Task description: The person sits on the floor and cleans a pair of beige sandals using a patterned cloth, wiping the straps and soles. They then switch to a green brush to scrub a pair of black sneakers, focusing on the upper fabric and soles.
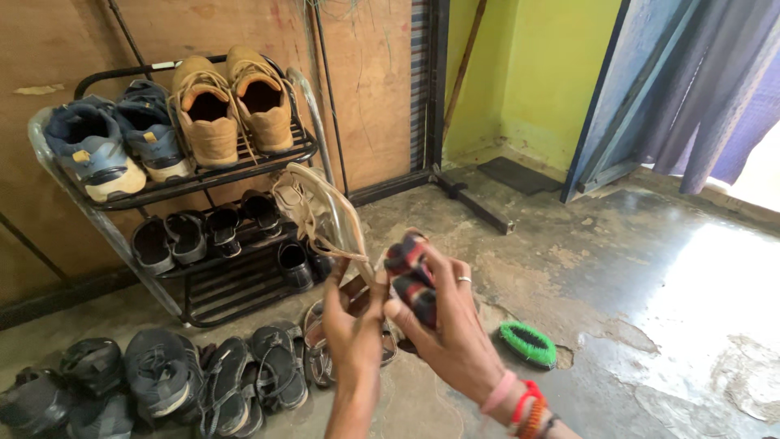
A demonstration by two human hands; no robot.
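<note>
The left hand is closed around the back end of a tan sandal and holds it up in the air, so the sole faces the camera and the sandal leans up and to the left. The right hand is just beside it, with its fingers wrapped tight around a red and black scrub brush. The brush is very near the heel of the sandal, but I cannot tell if they touch. Both hands are up in front of a black metal shoe rack. On the top shelf sit a pair of blue sneakers and a pair of tan boots. Dark sandals sit on the shelf under that. More black shoes and sandals lie on the floor in front of the rack. A green brush lies on the wet concrete floor, near the right hand.
</note>
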